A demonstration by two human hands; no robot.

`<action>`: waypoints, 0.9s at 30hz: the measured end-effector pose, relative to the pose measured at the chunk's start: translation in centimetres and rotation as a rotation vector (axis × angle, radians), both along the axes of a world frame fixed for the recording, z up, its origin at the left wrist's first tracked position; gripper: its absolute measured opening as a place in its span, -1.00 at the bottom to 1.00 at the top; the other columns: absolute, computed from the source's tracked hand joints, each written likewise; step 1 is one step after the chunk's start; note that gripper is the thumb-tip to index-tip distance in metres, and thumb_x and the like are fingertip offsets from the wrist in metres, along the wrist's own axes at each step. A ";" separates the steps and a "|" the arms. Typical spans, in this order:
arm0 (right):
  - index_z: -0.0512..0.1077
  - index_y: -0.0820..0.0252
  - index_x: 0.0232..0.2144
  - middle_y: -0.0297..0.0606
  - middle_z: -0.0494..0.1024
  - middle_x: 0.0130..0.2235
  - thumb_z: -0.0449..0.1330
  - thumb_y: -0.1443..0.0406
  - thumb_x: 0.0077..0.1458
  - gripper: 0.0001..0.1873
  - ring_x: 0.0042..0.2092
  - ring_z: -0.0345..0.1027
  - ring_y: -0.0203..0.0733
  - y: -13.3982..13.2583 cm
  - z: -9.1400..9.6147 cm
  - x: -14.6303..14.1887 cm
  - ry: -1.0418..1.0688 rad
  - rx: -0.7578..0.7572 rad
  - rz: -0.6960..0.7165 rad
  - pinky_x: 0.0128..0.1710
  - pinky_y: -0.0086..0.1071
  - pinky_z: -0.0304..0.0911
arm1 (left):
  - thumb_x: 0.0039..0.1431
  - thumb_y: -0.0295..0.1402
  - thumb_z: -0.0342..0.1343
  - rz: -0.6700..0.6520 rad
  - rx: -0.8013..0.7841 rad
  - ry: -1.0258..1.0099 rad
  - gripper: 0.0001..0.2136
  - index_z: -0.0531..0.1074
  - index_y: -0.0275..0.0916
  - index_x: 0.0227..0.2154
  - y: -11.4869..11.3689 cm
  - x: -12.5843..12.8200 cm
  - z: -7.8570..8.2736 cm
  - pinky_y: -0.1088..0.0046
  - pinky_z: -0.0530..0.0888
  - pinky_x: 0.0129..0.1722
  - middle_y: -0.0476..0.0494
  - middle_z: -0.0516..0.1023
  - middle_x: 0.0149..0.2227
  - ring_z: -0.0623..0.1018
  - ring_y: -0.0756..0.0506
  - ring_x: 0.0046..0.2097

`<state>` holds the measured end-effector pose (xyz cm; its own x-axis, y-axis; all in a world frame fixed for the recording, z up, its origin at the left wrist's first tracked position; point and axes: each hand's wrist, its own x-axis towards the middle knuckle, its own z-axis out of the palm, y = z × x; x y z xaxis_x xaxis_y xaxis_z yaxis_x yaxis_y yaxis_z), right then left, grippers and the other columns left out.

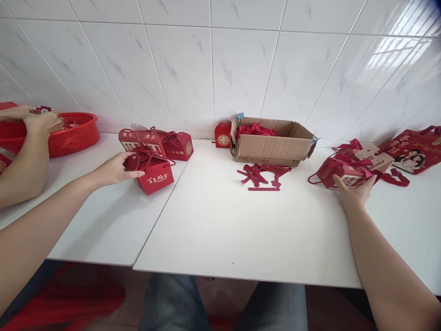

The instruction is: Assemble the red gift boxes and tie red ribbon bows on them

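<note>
My left hand [117,171] grips the end of a red gift box [156,180] with gold writing and a cord handle, thumb at the front and fingers behind. The box is tilted a little; whether it touches the table I cannot tell. Behind it, several similar red boxes [179,146] stand near the wall. Over to the right, my right hand [356,195] is closed around the near side of another red gift box [329,171], tied with a shiny ribbon bow [353,161]. Its thumb and fingers lie on opposite sides of that box.
A cardboard box [272,149] holding red ribbons [257,130] is by the wall, with red strips [255,174] before it. A small red box [223,134] stands beside it. At left, another person's hands [43,122] work over a red basket [74,142]. A red gift bag [415,149] lies far right.
</note>
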<state>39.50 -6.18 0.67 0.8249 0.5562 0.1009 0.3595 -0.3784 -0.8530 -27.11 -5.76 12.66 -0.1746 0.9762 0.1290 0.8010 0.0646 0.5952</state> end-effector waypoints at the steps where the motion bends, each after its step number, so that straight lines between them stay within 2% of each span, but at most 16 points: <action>1: -0.34 0.14 0.38 -0.03 -0.07 0.39 0.45 0.14 -0.28 0.38 0.40 -0.27 0.10 0.0 0.0 0.0 0.005 0.001 -0.002 0.36 -0.11 -0.20 | -0.41 0.05 0.28 -0.019 -0.017 -0.031 -0.24 0.33 -0.24 -0.07 -0.1 0.0 0.0 0.18 0.46 -0.02 -0.17 0.52 -0.09 0.47 -0.26 -0.03; 5: -0.32 0.15 0.38 -0.01 -0.05 0.39 0.46 0.14 -0.29 0.38 0.40 -0.25 0.10 0.0 0.0 -0.1 0.009 0.012 -0.011 0.35 -0.10 -0.18 | -0.33 -0.05 0.24 -0.148 -0.032 -0.131 -0.29 0.28 -0.22 -0.03 -0.5 1.5 -0.6 0.18 0.46 -0.03 -0.19 0.48 -0.03 0.50 -0.23 -0.07; 9: -0.30 0.19 0.38 0.01 -0.04 0.38 0.47 0.18 -0.31 0.39 0.39 -0.20 0.09 0.1 -0.3 0.2 0.005 0.030 -0.006 0.34 -0.15 -0.16 | -0.24 -0.04 0.24 -0.289 0.046 0.008 -0.31 0.25 -0.24 0.00 -0.8 4.6 -2.1 0.15 0.46 0.00 -0.25 0.40 0.03 0.47 -0.28 0.01; 11: -0.30 0.21 0.38 0.04 -0.03 0.37 0.47 0.20 -0.32 0.39 0.39 -0.18 0.08 0.2 -0.4 0.3 0.010 0.042 -0.005 0.34 -0.18 -0.16 | -0.27 -0.01 0.26 -0.322 0.092 0.100 -0.29 0.26 -0.27 -0.04 -0.8 6.4 -2.9 0.10 0.42 0.06 -0.29 0.36 0.04 0.43 -0.33 0.06; 15: -0.28 0.21 0.38 0.05 0.00 0.37 0.46 0.18 -0.34 0.39 0.38 -0.16 0.09 0.2 -0.5 0.4 0.000 0.050 -0.012 0.33 -0.17 -0.13 | -0.32 0.08 0.26 -0.368 0.113 0.157 -0.24 0.25 -0.25 -0.04 -0.3 10.1 -3.8 0.07 0.32 0.16 -0.31 0.31 0.07 0.33 -0.37 0.15; 18: -0.28 0.20 0.38 0.04 -0.01 0.37 0.45 0.17 -0.34 0.39 0.38 -0.17 0.10 0.3 -0.6 0.4 -0.005 0.058 -0.004 0.33 -0.15 -0.13 | -0.33 0.18 0.22 -0.320 0.113 0.216 -0.20 0.25 -0.29 -0.07 0.3 12.2 -4.4 0.03 0.31 0.15 -0.39 0.26 0.08 0.27 -0.42 0.19; 20: -0.28 0.20 0.38 0.01 -0.03 0.38 0.44 0.15 -0.34 0.38 0.39 -0.20 0.09 0.3 -0.7 0.5 -0.005 0.069 0.012 0.33 -0.16 -0.14 | -0.35 0.23 0.19 -0.293 0.121 0.243 -0.17 0.27 -0.32 -0.09 0.7 12.7 -4.6 0.00 0.31 0.14 -0.42 0.25 0.06 0.25 -0.45 0.19; 22: -0.29 0.19 0.38 -0.01 -0.04 0.38 0.44 0.14 -0.33 0.38 0.39 -0.21 0.08 0.3 -0.8 0.7 -0.002 0.075 0.021 0.34 -0.17 -0.15 | -0.34 0.23 0.18 -0.325 0.153 0.251 -0.18 0.30 -0.33 -0.09 1.0 12.2 -4.6 -0.02 0.29 0.15 -0.42 0.29 0.05 0.24 -0.45 0.20; 25: -0.31 0.18 0.38 -0.01 -0.03 0.38 0.44 0.15 -0.33 0.39 0.38 -0.19 0.08 0.3 -0.9 0.8 -0.001 0.077 0.021 0.33 -0.17 -0.15 | -0.07 0.11 0.07 -0.357 0.275 0.202 -0.40 0.35 -0.24 -0.06 1.1 10.4 -4.2 0.09 0.25 0.22 -0.30 0.37 0.08 0.28 -0.31 0.22; 27: -0.30 0.18 0.38 -0.01 -0.02 0.38 0.45 0.17 -0.33 0.38 0.38 -0.18 0.07 0.3 -0.8 0.7 -0.003 0.080 0.019 0.33 -0.18 -0.15 | 0.11 -0.05 -0.05 -0.220 0.400 0.163 -0.54 0.33 -0.20 0.00 1.1 8.9 -4.1 0.14 0.13 0.29 -0.23 0.31 0.17 0.23 -0.21 0.27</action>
<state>40.20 -5.88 -0.14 0.8141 0.5615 0.1478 0.3681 -0.3022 -0.8793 -18.17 -4.64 8.59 0.0840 0.8559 0.5103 0.8551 -0.3248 0.4041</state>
